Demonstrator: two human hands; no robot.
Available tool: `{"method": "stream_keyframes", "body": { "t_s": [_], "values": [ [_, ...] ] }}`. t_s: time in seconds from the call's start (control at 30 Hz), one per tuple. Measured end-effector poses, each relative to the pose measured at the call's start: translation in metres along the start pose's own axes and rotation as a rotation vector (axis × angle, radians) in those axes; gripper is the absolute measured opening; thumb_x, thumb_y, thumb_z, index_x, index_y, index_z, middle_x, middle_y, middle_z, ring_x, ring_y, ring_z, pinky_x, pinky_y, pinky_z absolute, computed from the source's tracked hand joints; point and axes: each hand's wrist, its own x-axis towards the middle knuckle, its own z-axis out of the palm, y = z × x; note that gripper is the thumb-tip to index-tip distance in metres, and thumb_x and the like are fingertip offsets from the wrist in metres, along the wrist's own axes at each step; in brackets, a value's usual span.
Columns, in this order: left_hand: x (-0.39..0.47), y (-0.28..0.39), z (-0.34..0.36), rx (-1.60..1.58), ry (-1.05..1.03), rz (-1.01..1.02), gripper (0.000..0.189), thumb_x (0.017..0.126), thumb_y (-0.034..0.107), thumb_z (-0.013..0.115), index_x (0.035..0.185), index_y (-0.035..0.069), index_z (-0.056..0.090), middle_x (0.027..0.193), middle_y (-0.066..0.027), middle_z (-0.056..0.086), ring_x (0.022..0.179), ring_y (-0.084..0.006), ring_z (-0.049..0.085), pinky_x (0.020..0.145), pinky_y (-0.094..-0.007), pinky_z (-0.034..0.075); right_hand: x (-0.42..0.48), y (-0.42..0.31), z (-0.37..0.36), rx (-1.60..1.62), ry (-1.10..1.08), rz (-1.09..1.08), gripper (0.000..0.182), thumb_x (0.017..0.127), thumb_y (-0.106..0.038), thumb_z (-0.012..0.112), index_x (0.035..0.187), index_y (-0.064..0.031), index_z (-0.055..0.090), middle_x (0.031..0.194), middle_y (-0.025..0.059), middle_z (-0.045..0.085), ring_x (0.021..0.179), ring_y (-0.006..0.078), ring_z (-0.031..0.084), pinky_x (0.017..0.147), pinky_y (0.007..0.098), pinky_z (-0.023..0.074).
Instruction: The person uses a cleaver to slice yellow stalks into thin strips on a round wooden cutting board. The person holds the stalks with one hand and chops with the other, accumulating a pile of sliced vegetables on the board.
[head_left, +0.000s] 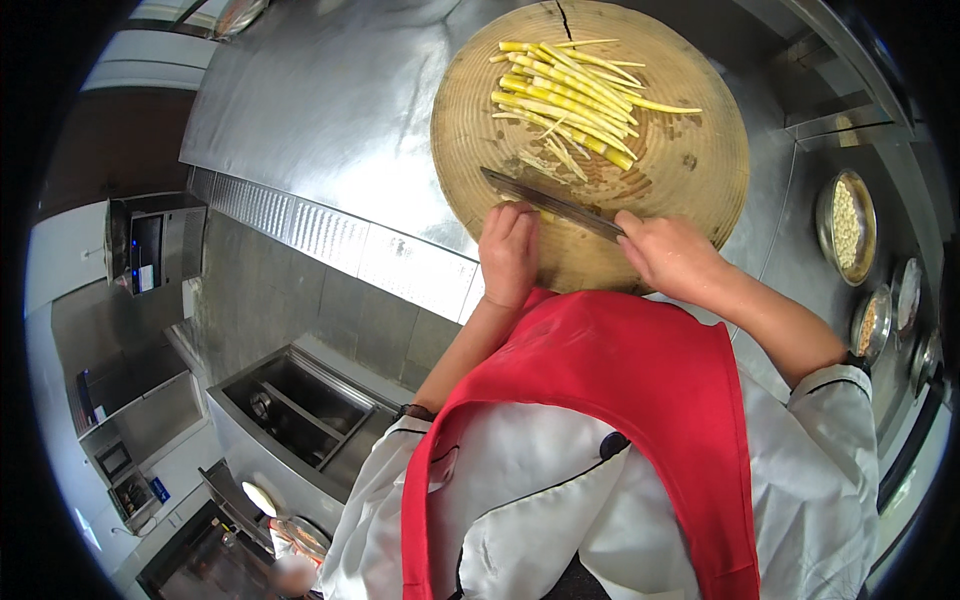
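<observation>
A thick round wooden chopping block (690, 161) stands before me, with a dark crack at its far edge. Thin yellow bamboo shoots (570, 97) lie on it in a loose pile, several side by side. Small shreds of shoot (559, 159) are scattered on its near side. My right hand (667, 251) grips a cleaver (551, 202), its blade slanting across the block towards the upper left. My left hand (511, 244) presses curled fingers to the block, close against the blade. A yellow shoot piece (546, 216) shows between these fingers and the blade, mostly hidden.
The block rests on a steel worktop (322, 112). To the right are a metal bowl of pale cubes (846, 225) and a smaller bowl (870, 326). A perforated steel strip (322, 232) edges the worktop. Lower left stands an open-topped steel unit (300, 409).
</observation>
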Motion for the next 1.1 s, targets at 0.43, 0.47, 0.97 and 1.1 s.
{"method": "stream_keyframes", "body": {
  "t_s": [0.43,0.47,0.97,1.1],
  "values": [
    [0.001,0.002,0.001,0.007,0.009,-0.018,0.011,0.077,-0.007,0.069,0.084,-0.001,0.063,0.091,-0.0123,0.065,0.084,-0.0325,0.061,0.073,-0.0396,0.050,0.002,-0.003,0.001,-0.021,-0.043,0.017,0.013,0.093,-0.012,0.054,0.094,0.0015,0.053,0.066,0.0218,0.063,0.062,0.0424,0.063,0.057,0.0524,0.0486],
    [0.001,0.002,0.001,0.012,0.009,-0.017,0.011,0.077,-0.007,0.069,0.084,-0.001,0.063,0.091,-0.0123,0.065,0.084,-0.0325,0.061,0.073,-0.0396,0.050,0.002,-0.002,-0.001,-0.008,-0.032,0.011,0.014,0.093,-0.012,0.054,0.094,0.0016,0.053,0.066,0.0218,0.063,0.063,0.0425,0.063,0.058,0.0525,0.0487],
    [0.000,0.001,-0.001,0.018,-0.002,-0.007,0.012,0.077,-0.007,0.069,0.084,0.000,0.063,0.092,-0.0130,0.064,0.085,-0.0330,0.061,0.073,-0.0398,0.050,0.003,-0.003,-0.002,0.024,-0.031,0.024,0.017,0.095,-0.015,0.054,0.097,0.0025,0.053,0.067,0.0222,0.063,0.067,0.0430,0.064,0.061,0.0530,0.0482],
    [-0.001,0.000,0.000,0.002,0.009,-0.009,0.012,0.077,-0.007,0.069,0.084,0.000,0.062,0.092,-0.0133,0.064,0.084,-0.0333,0.061,0.073,-0.0400,0.050,0.000,-0.004,-0.016,0.032,-0.040,0.008,0.017,0.095,-0.015,0.054,0.096,0.0022,0.053,0.066,0.0223,0.063,0.067,0.0433,0.063,0.062,0.0528,0.0484]
  ]
}}
